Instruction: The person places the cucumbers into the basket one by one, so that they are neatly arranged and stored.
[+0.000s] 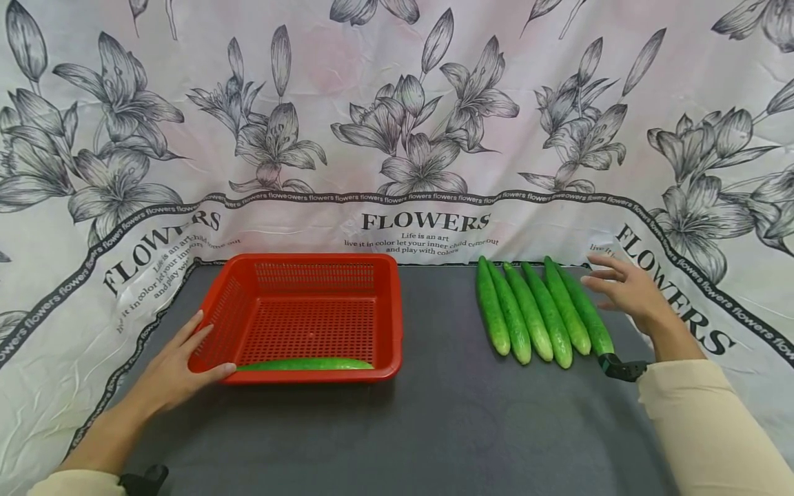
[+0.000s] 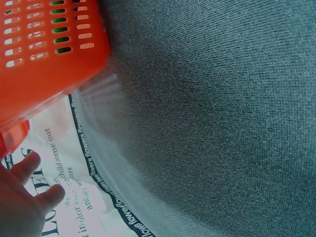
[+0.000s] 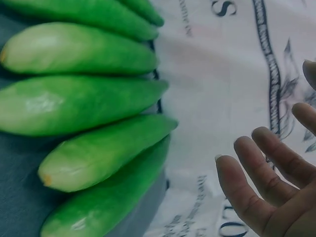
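Observation:
A red perforated plastic basket (image 1: 310, 379) sits on the grey table at left, with a green cucumber (image 1: 304, 364) lying along its front wall inside. My left hand (image 1: 167, 372) rests at the basket's near left corner, thumb by the front rim and fingers spread along the left side. Several cucumbers (image 1: 526, 303) lie side by side on the right of the table, stems toward the back. Just right of them, my right hand (image 1: 629, 286) hovers with its fingers spread loosely and nothing held. In the right wrist view those fingers (image 3: 247, 192) are apart from the cucumbers (image 3: 84, 103).
A white cloth (image 1: 428, 238) printed with flowers and lettering hangs behind the table and along both sides. Grey tabletop (image 1: 434, 413) stretches between the basket and the cucumbers and along the front. Dark straps (image 1: 623, 368) sit at the wrists.

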`<state>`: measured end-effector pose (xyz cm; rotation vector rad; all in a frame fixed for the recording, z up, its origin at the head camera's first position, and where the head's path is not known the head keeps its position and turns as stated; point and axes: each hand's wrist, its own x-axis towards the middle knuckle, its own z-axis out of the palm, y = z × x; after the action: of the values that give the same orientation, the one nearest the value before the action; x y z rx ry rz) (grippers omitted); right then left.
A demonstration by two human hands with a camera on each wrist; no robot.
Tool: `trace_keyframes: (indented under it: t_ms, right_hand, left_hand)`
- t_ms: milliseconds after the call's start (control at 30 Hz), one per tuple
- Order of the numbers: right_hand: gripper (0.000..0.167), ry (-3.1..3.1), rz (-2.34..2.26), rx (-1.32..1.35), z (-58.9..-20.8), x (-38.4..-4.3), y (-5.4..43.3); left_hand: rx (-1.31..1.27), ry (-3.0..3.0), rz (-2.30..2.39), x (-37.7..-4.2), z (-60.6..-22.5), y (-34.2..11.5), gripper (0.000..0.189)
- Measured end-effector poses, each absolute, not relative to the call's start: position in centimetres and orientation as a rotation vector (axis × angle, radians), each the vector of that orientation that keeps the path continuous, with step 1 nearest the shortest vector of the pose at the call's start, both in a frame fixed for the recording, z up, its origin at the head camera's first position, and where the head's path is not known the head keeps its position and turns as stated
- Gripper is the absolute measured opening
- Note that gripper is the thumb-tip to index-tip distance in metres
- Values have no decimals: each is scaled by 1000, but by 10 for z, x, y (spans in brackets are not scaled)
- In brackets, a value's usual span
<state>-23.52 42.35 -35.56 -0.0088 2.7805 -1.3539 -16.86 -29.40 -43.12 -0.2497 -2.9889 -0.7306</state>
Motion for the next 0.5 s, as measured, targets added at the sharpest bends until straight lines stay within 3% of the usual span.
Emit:
trace_keyframes:
  t_ms: [500]
  right_hand:
    - [83,2618,-1402,190,-392,-248,449]
  left_hand:
    - [-236,-3004,-737,-170,-431,-296,92]
